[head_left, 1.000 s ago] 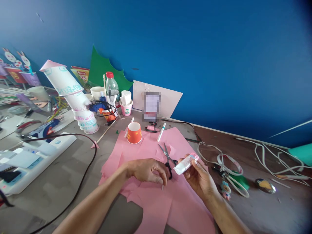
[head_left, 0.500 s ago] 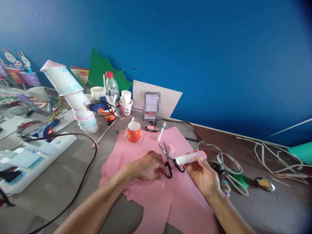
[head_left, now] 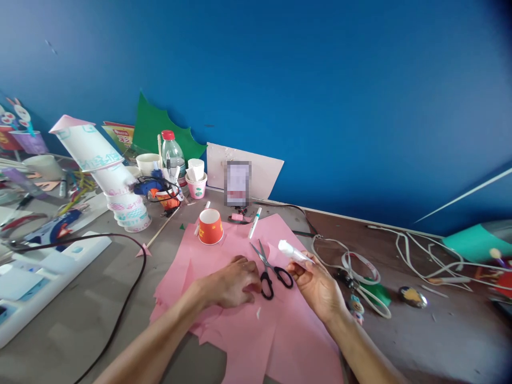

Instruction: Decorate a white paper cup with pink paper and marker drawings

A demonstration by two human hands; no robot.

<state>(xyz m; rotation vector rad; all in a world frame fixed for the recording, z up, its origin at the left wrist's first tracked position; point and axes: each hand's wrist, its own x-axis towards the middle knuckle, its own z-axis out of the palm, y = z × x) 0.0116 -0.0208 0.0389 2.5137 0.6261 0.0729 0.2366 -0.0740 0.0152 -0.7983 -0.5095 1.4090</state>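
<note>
My right hand is closed around a glue stick, a white tube whose white end points up and to the left. Beside it lie scissors with black handles, blades slightly apart, on the sheets of pink paper. My left hand rests low over the paper to the left of the scissors, its fingers curled in; whatever may be under or between them is hidden. A red paper cup stands upright at the far part of the pink paper, with a white marker to its right.
On the left stand a leaning tower of paper cups, a bottle with a red cap and a white power strip. A blurred upright panel leans on a board at the wall. White cords and a round tin lie right.
The glue stick has turned in my right hand, so its pink end no longer shows and its white end is raised. My left hand stays curled over the paper. The view has shifted slightly right.
</note>
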